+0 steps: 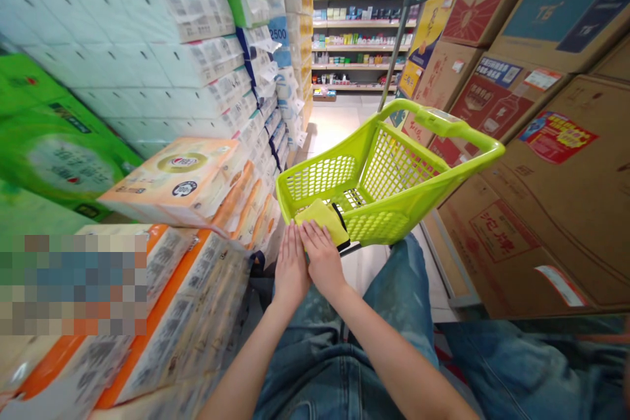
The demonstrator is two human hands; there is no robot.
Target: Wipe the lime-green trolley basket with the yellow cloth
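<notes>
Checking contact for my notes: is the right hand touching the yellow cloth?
Touching. The head view shows the right hand lying flat on the yellow cloth at the near rim of the green basket.

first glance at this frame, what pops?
The lime-green basket, tilted in the aisle at centre frame. A yellow cloth lies over its near edge, with the left hand and right hand flat side by side at the cloth. Stacked tissue packs wall the left side, cardboard boxes the right.
</notes>
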